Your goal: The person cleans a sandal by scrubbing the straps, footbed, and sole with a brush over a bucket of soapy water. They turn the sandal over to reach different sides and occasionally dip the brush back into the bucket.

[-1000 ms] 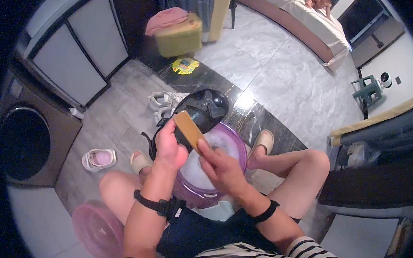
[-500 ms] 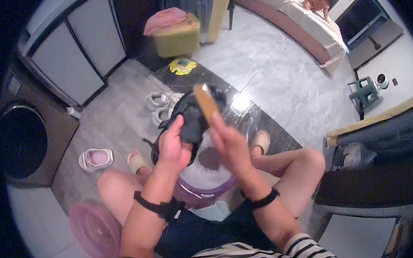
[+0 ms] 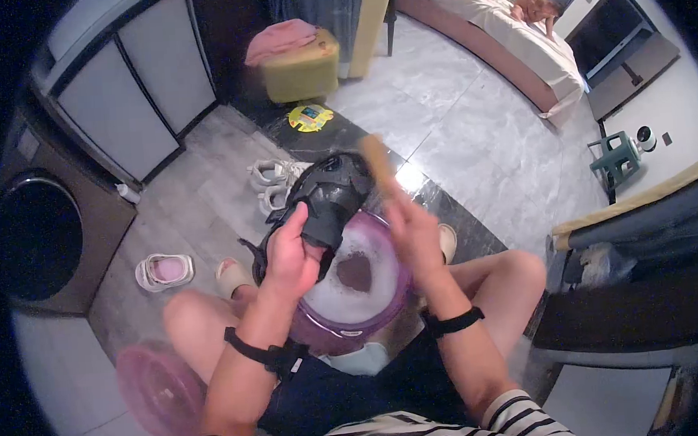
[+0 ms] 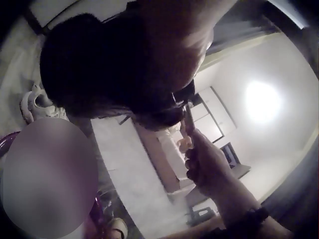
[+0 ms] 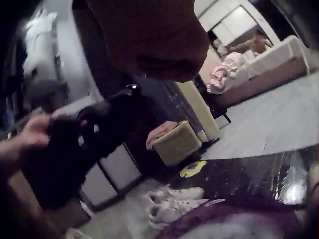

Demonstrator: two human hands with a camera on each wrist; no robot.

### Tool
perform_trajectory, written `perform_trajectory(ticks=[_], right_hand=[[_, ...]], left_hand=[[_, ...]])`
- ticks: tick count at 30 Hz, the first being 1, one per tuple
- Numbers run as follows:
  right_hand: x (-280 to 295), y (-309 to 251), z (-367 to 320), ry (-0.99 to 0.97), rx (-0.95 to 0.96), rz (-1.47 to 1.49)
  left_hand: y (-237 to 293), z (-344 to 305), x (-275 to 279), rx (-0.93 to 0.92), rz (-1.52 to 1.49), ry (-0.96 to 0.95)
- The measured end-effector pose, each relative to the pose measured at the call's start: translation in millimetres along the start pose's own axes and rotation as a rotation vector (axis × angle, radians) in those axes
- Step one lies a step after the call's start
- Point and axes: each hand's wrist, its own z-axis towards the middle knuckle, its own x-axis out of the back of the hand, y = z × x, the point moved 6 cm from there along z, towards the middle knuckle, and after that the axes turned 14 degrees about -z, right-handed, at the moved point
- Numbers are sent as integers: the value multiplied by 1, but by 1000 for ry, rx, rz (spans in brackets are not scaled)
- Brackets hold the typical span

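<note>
The black item (image 3: 324, 199), strapped and wet-looking, is held at an angle over the far left part of the basin, its far end directed away from the person. Contact between item and basin rim cannot be determined. The left hand (image 3: 289, 253) holds the near part of the item; the grip is closed on it, thumb extended along the upper surface, remaining fingers partly hidden.

The tan block (image 3: 376, 165) is located just beside the far right end of the item and is blurred. Contact between the two cannot be determined. The right hand (image 3: 415, 237) holds the lower end of the block; the grip is closed, fingers curled round it.

Below the hands, between the person's legs, is the purple basin (image 3: 324, 342). White suds (image 3: 377, 295) cover its contents, except for a dark patch near the middle. White sneakers (image 3: 272, 175) are on the floor beyond the item, to its left. A pink basin (image 3: 162, 395) is beside the left leg.

Farther out: a pink cloth (image 3: 280, 41) on a yellow stool (image 3: 302, 77), a washing machine (image 3: 42, 234) at left, and a bed (image 3: 474, 42) with a person (image 3: 535, 8) on it
</note>
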Motion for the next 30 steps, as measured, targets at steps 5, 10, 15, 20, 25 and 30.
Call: perform_trajectory(ticks=[5,10,15,20,25,30], right_hand=[[9,30,16,75,-186,360],[17,-5,18,-100,-384,758],[24,-7,30,-116,-350,607],[18,-6,39,-105,-267,460],[42,-18,27,-5,-150,225],[37,-48,-3,-45,210,-171]], left_hand=[[4,-3,-12,-17,26,-2],[-6,-9,-18,103,13,-38],[-18,-17,-30,93,696,-241],[-30,-25,-30,103,752,-179],[-22,-16,-30,27,484,-100],[-20,-20,-27,113,356,18]])
